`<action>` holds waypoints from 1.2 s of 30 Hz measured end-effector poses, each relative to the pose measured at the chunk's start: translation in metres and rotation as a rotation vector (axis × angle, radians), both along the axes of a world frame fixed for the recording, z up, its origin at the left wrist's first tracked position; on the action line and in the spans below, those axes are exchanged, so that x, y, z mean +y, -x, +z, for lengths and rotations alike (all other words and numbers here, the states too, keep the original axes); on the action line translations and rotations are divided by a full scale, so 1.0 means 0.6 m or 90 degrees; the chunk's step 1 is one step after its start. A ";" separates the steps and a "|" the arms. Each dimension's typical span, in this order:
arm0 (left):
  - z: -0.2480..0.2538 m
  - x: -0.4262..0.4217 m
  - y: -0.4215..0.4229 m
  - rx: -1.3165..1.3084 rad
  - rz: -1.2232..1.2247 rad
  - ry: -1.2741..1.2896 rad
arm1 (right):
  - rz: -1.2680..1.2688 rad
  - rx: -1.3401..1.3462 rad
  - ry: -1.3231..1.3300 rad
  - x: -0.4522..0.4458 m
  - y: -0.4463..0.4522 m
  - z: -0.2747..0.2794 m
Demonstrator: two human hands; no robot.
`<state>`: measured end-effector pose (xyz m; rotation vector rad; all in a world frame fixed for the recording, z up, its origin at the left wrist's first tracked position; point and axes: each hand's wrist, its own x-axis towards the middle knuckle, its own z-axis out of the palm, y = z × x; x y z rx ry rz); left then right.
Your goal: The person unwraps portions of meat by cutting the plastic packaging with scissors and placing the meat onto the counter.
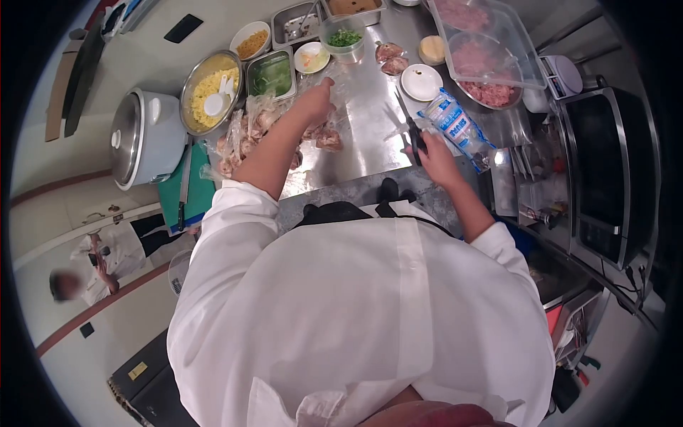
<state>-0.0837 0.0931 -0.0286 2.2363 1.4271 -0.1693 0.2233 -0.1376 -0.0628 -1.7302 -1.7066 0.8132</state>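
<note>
My left hand (317, 104) reaches over the steel table (366, 146), among clear plastic bags of meat pieces (252, 128). What its fingers touch is too small to make out. My right hand (435, 158) is closed round the black handles of scissors (414, 134), whose blades point away from me. Beside the scissors lies a blue and white packet (457, 127). A white plate (421, 82) sits just beyond them, close to two small bagged pieces of meat (391, 59). The bowl of chopped greens (344, 41) stands past my left hand.
At the left are a steel bowl of yellow food (211, 91), a large cooker (144, 135) and a knife (185, 186) on a green board (203, 171). Minced meat (491, 92) and a scale (565, 75) stand right. Another person (114, 260) stands far left.
</note>
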 end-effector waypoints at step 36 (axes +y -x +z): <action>0.168 -0.023 0.090 0.280 -0.337 -0.054 | -0.025 0.199 0.058 0.014 0.028 0.122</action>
